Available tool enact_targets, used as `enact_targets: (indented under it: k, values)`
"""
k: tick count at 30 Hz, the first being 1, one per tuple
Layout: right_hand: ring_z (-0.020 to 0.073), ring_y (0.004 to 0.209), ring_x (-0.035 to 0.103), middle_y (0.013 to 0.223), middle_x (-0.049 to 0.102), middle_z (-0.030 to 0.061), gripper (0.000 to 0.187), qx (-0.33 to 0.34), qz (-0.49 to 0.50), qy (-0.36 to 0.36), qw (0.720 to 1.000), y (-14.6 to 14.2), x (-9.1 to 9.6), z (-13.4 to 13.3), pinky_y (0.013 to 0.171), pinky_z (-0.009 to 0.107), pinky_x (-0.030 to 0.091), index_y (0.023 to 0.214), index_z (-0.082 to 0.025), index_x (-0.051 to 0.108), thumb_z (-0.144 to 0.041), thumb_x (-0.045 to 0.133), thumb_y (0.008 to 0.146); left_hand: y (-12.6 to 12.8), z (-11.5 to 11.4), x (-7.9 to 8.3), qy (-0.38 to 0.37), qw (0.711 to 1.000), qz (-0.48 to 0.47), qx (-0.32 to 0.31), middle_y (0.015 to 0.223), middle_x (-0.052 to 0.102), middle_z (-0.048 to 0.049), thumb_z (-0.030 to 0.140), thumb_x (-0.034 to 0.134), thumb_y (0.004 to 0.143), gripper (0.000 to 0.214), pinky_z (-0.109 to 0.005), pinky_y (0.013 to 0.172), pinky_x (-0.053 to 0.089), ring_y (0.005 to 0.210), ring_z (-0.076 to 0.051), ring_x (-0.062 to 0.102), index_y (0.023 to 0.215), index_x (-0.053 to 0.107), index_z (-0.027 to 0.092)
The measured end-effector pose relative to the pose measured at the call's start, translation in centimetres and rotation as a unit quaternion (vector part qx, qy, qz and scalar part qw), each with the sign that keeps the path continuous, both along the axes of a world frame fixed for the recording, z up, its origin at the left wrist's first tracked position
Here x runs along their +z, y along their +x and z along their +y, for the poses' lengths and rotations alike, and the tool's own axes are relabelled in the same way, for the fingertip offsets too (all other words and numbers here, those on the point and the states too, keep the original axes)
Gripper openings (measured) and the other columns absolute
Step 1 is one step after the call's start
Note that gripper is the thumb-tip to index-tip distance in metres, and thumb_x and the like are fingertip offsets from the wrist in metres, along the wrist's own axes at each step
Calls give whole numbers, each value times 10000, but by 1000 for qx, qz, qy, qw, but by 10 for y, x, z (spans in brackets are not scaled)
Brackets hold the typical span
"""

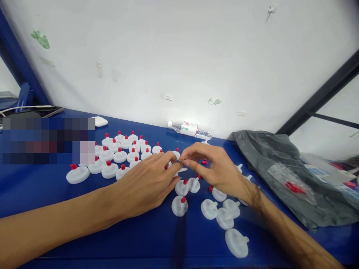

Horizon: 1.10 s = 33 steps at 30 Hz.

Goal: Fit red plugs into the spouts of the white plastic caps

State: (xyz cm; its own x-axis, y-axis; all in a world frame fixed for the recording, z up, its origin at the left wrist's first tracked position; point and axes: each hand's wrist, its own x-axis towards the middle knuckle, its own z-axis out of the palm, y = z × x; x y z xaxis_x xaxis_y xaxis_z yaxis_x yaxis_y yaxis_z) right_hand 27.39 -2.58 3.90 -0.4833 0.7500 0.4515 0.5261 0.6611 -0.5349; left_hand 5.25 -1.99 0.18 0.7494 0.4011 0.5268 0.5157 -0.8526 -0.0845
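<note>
My left hand (153, 179) is closed, its thumb and fingers curled round a white round lid with a nozzle (183, 170), mostly hidden behind the fingers. My right hand (215, 166) meets it from the right, thumb and forefinger pinched together at the left fingertips. Whatever lies in that pinch is too small and covered to make out. Just below the hands are white lids with red tips on their nozzles, one of them a red-tipped lid (179, 206). Under my right wrist lie several lids with bare nozzles, such as the bare lid (236, 243).
Many red-tipped lids (110, 170) stand upright to the left on the blue table (134, 239). Loose red caps (204, 161) lie near my right hand. A plastic bottle (189, 128) rests against the wall. At right, a grey bag (269, 160) carries a clear packet (293, 183).
</note>
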Motion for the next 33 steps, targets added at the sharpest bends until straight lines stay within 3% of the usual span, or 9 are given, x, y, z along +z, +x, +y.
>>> enact_targets:
  k: [9,15,22,27,31,33]
  values:
    - [152,883,738,989,746,6,71,3,60,-22,998,-1,1,1,817,289,598,1010,-235,707,-205,653,973,-1,5,0,26,998,-53,12,1108,628,-103,227,428,1068,186,-368,783,545,959,-252,643,1170,548,127]
    - [160,904,734,978,745,12,46,-12,94,-25,995,-3,7,-6,863,306,600,992,-233,706,-244,663,978,-2,5,0,56,996,-64,33,1049,700,-85,258,463,1069,177,-410,766,541,884,-270,686,1184,542,149]
    - [170,932,744,981,748,12,57,-6,108,-46,993,-5,6,-5,871,310,605,985,-230,718,-273,719,948,-3,4,4,57,995,-69,39,1076,697,-117,293,452,1075,221,-471,797,563,994,-323,692,1178,570,137]
    - [175,926,746,969,750,15,135,11,173,-118,978,-3,11,-6,854,315,619,952,-222,711,-299,796,880,-3,5,4,22,995,-98,13,1167,669,-100,263,459,1077,200,-463,861,580,1056,-289,679,1232,531,159]
    - [152,852,738,916,732,-8,241,62,223,-219,948,0,11,-6,800,303,630,971,-225,690,-264,862,806,-5,4,4,-10,992,-125,-32,1241,621,-93,165,449,1072,211,-360,899,585,1120,-220,657,1279,489,179]
    - [136,826,716,941,707,-11,284,80,226,-233,942,-1,8,-6,723,267,619,993,-235,680,-248,875,786,-6,3,4,-23,990,-129,-46,1292,596,-92,111,438,1059,269,-319,906,585,1174,-204,640,1311,470,201]
